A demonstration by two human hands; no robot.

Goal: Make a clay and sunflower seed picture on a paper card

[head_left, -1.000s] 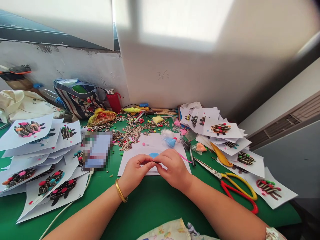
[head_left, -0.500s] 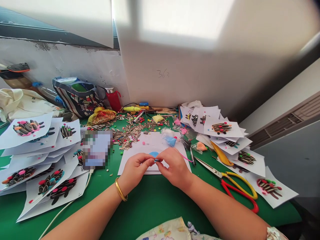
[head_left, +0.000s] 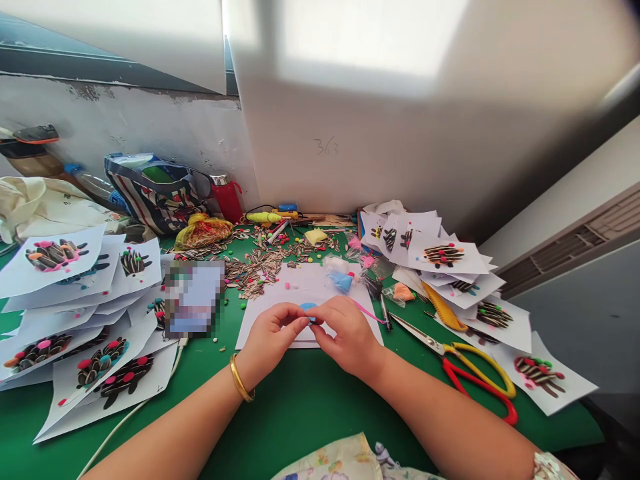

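Note:
Over a white sheet of paper point(head_left: 275, 293), my left hand point(head_left: 273, 333) and my right hand point(head_left: 345, 333) meet at the fingertips. Both pinch a small piece of blue clay point(head_left: 313, 321) between them; its exact shape is mostly covered by the fingers. Just behind the fingertips, a flat blue clay shape point(head_left: 307, 307) shows on the paper. Past my right hand lies a clear bag with blue clay point(head_left: 342, 282). Small pink bits point(head_left: 287, 286) rest on the sheet's far part.
Loose sunflower seeds point(head_left: 260, 267) spread behind the paper. Open scissors point(head_left: 450, 350) and a yellow comb-like tool point(head_left: 443, 307) lie at right. Decorated paper sheets pile up at left point(head_left: 65, 313) and right point(head_left: 450, 257). A phone point(head_left: 195, 297) with a cable is at left; a red bottle point(head_left: 227, 200) stands behind.
The fingertips have shifted slightly around the small blue piece, and more of its blue shows between them. Both hands stay in nearly the same place.

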